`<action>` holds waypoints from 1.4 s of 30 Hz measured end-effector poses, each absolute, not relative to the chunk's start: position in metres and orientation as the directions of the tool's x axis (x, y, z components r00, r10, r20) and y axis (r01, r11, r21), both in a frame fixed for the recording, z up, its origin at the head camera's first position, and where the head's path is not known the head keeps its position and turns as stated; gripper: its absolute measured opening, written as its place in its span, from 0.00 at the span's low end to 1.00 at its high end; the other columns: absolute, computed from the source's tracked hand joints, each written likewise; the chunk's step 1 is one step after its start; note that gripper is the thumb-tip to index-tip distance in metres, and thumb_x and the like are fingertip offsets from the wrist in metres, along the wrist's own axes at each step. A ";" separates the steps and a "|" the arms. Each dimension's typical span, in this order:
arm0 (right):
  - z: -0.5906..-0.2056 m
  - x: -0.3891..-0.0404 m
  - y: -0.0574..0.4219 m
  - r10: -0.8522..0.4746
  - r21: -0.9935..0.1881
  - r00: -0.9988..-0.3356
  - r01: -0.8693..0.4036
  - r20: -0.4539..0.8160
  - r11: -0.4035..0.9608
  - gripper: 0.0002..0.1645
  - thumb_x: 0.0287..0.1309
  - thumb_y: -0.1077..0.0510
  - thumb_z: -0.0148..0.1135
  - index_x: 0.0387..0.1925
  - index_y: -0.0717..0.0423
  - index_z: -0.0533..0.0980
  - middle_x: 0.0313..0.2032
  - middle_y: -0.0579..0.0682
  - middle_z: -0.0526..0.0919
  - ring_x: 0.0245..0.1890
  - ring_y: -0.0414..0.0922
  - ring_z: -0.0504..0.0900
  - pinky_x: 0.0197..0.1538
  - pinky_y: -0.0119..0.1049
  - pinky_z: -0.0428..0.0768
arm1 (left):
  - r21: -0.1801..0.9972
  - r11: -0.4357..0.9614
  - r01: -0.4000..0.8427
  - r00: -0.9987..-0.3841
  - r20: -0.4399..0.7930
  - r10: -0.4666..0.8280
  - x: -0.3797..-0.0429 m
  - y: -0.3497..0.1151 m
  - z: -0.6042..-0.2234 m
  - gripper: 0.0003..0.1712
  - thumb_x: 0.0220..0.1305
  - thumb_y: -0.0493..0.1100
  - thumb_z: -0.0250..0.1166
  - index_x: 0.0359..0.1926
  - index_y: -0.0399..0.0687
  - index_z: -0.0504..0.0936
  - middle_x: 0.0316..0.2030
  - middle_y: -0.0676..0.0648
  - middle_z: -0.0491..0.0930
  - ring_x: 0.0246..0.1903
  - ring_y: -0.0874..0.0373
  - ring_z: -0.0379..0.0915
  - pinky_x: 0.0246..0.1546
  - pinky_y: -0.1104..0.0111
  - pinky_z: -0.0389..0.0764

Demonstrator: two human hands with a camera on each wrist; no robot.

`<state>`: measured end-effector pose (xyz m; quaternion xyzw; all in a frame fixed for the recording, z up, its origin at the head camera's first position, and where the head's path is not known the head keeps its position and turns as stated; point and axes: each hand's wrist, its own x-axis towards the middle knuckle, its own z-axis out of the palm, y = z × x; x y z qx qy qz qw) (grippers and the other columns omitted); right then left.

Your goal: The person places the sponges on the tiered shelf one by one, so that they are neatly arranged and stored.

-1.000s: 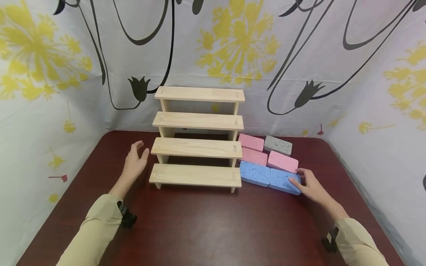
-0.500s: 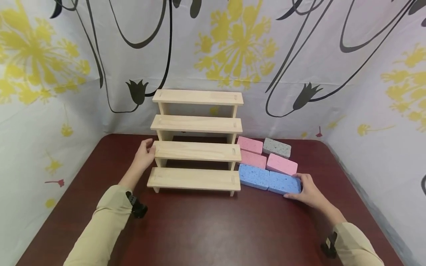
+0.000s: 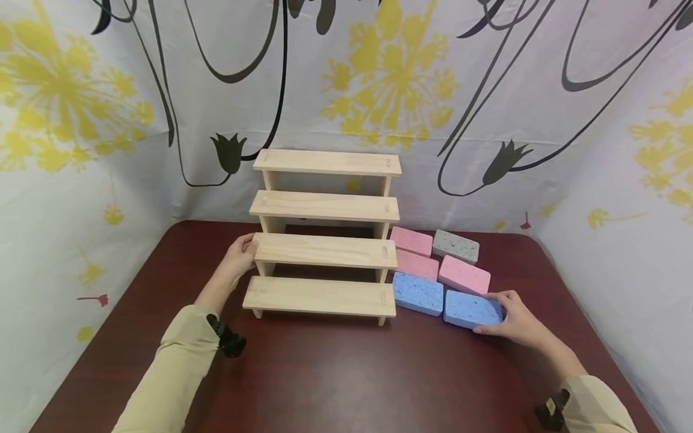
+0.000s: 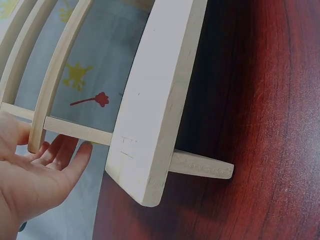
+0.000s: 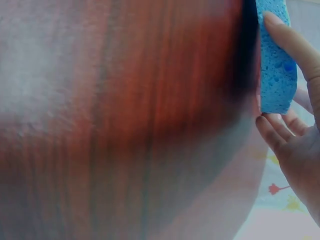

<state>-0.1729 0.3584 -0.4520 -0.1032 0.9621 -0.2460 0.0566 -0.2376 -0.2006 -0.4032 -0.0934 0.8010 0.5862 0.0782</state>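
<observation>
A four-tier wooden display stand (image 3: 325, 205) stands on the table. My left hand (image 3: 236, 258) holds the left end of its second tier from the bottom. In the left wrist view, the left hand (image 4: 42, 182) has its thumb by the plank end (image 4: 37, 137) and its fingers under the side support. My right hand (image 3: 517, 322) pinches the outer blue sponge (image 3: 472, 309) by its right end, thumb at the front edge and fingers behind. The right wrist view shows this blue sponge (image 5: 276, 75) on edge beside the thumb. Another blue sponge (image 3: 418, 293) lies just left of it.
Behind the blue sponges lie pink sponges (image 3: 464, 275) and one grey sponge (image 3: 456, 246), right of the stand. The dark red table (image 3: 335, 373) stretches in front. Flower-printed cloth (image 3: 390, 102) hangs close behind and at both sides.
My left hand has moved right, from apart to holding the stand's end. The right thumb has shifted from the sponge's top to its front edge, and a gap has opened between the blue sponges.
</observation>
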 end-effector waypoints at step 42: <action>-0.343 -0.234 0.241 -0.389 -0.615 -0.920 -0.332 0.044 0.715 0.43 0.43 0.46 0.70 0.57 0.60 0.61 0.54 0.59 0.66 0.53 0.57 0.67 0.58 0.62 0.67 | 0.940 0.202 -0.273 -0.961 -0.258 -0.099 -0.233 -0.194 -0.409 0.29 0.74 0.46 0.34 0.70 0.42 0.43 0.66 0.32 0.51 0.64 0.39 0.56 0.63 0.50 0.64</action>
